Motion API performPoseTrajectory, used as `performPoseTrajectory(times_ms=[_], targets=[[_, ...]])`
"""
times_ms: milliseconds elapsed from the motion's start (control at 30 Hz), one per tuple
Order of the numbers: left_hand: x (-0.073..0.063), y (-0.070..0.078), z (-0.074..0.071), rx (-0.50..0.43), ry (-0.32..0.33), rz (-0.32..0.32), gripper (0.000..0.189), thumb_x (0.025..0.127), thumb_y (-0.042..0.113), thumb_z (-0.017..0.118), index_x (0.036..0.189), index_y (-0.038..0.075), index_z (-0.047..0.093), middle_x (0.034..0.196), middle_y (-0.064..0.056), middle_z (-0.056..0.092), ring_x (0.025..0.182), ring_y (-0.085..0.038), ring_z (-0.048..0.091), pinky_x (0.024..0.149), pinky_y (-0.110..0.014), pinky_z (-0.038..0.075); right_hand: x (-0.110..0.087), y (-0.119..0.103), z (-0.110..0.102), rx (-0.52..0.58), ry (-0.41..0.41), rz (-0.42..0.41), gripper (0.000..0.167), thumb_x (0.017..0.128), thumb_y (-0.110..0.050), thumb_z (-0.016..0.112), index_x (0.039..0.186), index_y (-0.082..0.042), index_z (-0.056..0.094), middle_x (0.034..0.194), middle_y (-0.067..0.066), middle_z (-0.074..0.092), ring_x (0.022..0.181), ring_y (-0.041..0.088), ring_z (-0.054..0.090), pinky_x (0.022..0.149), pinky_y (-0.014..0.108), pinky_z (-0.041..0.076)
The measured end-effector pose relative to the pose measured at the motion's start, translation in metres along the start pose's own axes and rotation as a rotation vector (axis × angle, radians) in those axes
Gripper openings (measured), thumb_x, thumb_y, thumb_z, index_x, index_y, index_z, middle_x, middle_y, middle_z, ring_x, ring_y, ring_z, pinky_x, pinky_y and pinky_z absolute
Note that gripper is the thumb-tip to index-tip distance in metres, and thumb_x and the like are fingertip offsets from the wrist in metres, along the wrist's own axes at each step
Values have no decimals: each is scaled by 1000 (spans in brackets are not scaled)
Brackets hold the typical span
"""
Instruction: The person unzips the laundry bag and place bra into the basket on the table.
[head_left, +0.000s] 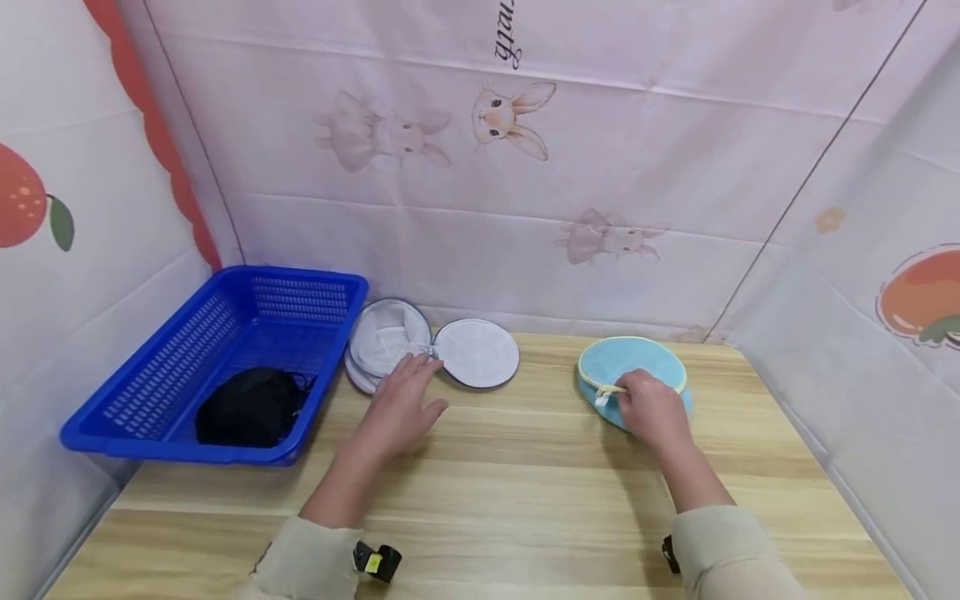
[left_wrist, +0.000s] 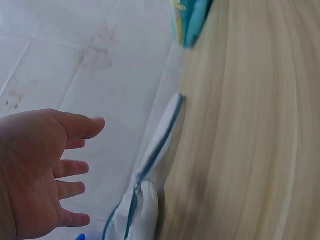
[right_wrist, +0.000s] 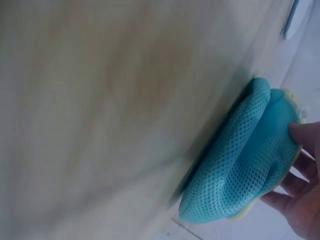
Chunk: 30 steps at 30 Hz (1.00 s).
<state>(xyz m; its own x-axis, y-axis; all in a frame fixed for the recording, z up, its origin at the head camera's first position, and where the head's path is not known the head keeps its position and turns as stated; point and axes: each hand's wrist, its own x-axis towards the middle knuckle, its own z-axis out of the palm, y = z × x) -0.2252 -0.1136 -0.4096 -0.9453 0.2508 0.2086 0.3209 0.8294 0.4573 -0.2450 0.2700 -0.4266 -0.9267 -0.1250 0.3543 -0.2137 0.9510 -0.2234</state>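
Observation:
On the right of the table, in the head view, lies a round light-blue mesh laundry bag (head_left: pixel 633 357) with a yellow rim and a zipper. My right hand (head_left: pixel 654 410) pinches its near rim between thumb and fingers; the right wrist view shows the thumb on the mesh side (right_wrist: pixel 225 185). A white mesh laundry bag (head_left: pixel 477 354) with dark-blue edging lies left of centre, its round lid folded out to the right. Over the near edge of its left part is my left hand (head_left: pixel 401 408), fingers spread and nothing in its grasp.
A blue plastic basket (head_left: pixel 168 333) stands at the left, with a black cloth bundle (head_left: pixel 251 408) inside. Printed fabric walls (head_left: pixel 465 233) close off the back and both sides of the wooden table (head_left: pixel 517 500).

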Motion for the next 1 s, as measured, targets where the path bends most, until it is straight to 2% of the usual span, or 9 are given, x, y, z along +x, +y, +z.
performPoseTrajectory(times_ms=[167,300,433,567,700,867,1000], targets=[[-6,12,0,-53,20,26,55,89,26,72,138,6,54,149,-18,46,142,-40,34,112,-62,29,-9,-24,6,70,26,-55,7,84,-4,67,89,-4,71,90,11,71,86,31,69,75,51,54],[-10,22,1,-85,23,47,54,89,25,72,136,5,56,146,-20,48,141,-40,37,112,-60,30,-14,-46,7,155,-10,-78,5,85,-7,72,90,-6,71,90,8,72,84,27,69,75,47,56],[-14,31,6,-113,23,61,53,88,25,73,134,6,57,145,-19,50,139,-37,41,112,-59,32,-15,-64,6,273,-74,-53,6,85,-12,74,91,-10,73,92,3,73,87,22,69,78,44,56],[-17,37,10,-169,62,69,46,88,21,74,131,10,61,141,-12,56,134,-31,48,111,-55,34,-14,-78,6,374,-124,-17,6,85,-13,74,91,-13,75,94,0,74,91,21,69,82,43,55],[-20,43,14,-236,104,88,39,88,17,74,126,12,65,134,-6,62,128,-27,55,111,-51,37,-14,-91,6,423,-170,3,7,85,-15,74,91,-14,75,95,-1,75,95,21,69,85,43,55],[-23,49,21,-255,81,120,37,87,15,75,123,13,67,129,-3,65,125,-22,58,108,-50,40,-16,-104,5,476,-192,33,5,85,-14,74,90,-16,74,94,-3,74,96,20,68,88,42,55],[-25,51,29,-258,78,132,35,87,15,75,121,12,68,130,-5,64,125,-24,58,108,-51,41,-18,-115,7,513,-197,30,5,85,-14,75,89,-17,74,93,-4,73,95,18,68,87,41,55]])
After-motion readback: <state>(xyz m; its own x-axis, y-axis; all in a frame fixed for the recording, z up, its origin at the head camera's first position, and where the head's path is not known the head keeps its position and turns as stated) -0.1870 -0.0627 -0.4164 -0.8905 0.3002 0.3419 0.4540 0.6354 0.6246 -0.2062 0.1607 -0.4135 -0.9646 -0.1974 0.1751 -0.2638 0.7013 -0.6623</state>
